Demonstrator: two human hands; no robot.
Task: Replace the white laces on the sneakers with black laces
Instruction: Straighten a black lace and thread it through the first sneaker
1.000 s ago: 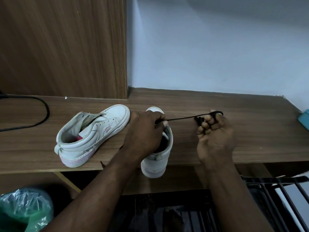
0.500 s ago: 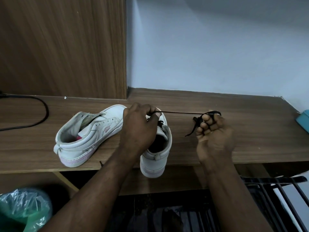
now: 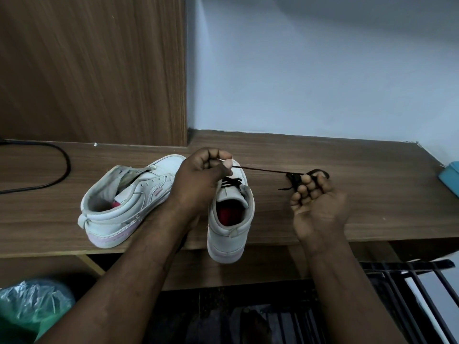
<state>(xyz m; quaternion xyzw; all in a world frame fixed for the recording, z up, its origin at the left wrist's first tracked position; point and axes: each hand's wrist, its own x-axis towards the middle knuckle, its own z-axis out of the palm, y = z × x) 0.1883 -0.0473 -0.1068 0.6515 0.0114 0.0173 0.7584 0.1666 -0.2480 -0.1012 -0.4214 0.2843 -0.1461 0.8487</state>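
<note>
One black lace [image 3: 260, 169] — taut, crosswise

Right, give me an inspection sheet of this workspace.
Surface: wooden shelf.
Job's things: left sneaker, no lace seen; right sneaker, heel over the edge, black lace partly threaded.
Clutter: teal object at right edge; green bag below.
Hands: left hand pinches the lace; right hand grips its bundled end.
Cables: black cable, far left.
Surroundings: wood panel, pale wall, black rack.
</note>
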